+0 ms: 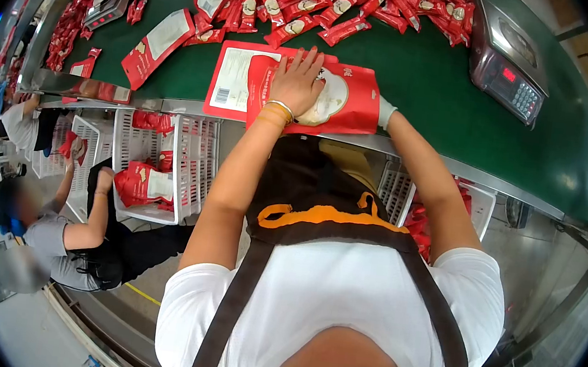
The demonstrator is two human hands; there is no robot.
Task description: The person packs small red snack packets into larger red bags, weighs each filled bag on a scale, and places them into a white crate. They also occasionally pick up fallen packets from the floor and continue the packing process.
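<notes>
My left hand point(297, 85) lies flat on a red pouch point(361, 103) with a pale oval picture, its fingers spread. This pouch overlaps another red pouch point(232, 80), whose white label and barcode show. Both are at the near edge of the green belt point(433, 90). At the right edge of the upper pouch is my right hand point(386, 112), in a white glove. Its fingers are hidden by the pouch, so I cannot see their grip.
Small red packets point(341, 6) are heaped along the far side. A weighing scale point(511, 63) stands to the right, another scale point(112, 3) far left. White crates point(195, 166) with red pouches sit below the belt. A co-worker point(80, 240) is at left.
</notes>
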